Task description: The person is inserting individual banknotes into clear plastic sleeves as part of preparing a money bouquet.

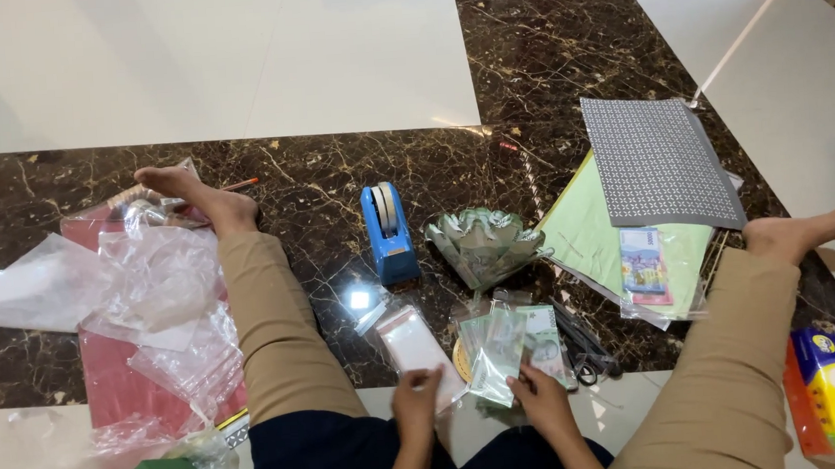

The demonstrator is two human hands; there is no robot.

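Left hand [416, 393] fingers pinch an empty clear sleeve [418, 347], right hand [539, 399] fingers clamp sleeved banknotes [509, 348]; finished fan [485, 242] at 12 o'clock, more notes [643, 266] unsleeved at 2.

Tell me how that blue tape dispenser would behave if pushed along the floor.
The blue tape dispenser looks blocky with a flat base, so it probably slides rather than tips. The polished marble floor seems slick, so little resistance. It likely feels heavy for its size.

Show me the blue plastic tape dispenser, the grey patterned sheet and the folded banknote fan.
blue plastic tape dispenser [389, 234], head view, its body.
grey patterned sheet [657, 162], head view, its middle.
folded banknote fan [484, 244], head view, its pleats.
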